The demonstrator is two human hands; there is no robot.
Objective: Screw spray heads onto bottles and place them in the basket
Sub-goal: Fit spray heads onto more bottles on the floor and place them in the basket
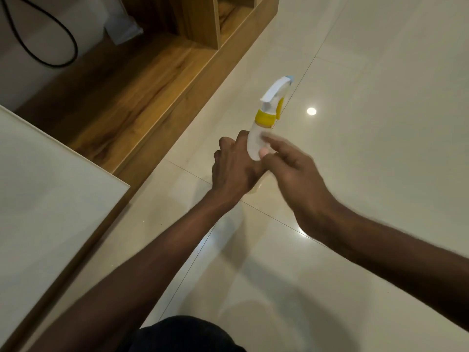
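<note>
A small clear bottle (254, 142) with a white spray head (275, 90) and a yellow collar (265, 118) is held over the tiled floor, tilted up and to the right. My left hand (234, 166) grips the bottle's lower body from the left, fingers curled round it. My right hand (291, 165) comes in from the right with blurred, mostly straight fingers, thumb tip against the bottle's side and forefinger lying across it. No basket is in view.
A wooden shelf unit (162, 72) runs diagonally along the left, with a black cable (63, 47) behind it. A pale tabletop (45, 189) fills the lower left. Glossy cream floor tiles (368, 72) spread to the right. My dark-clothed knee (187, 336) shows at the bottom.
</note>
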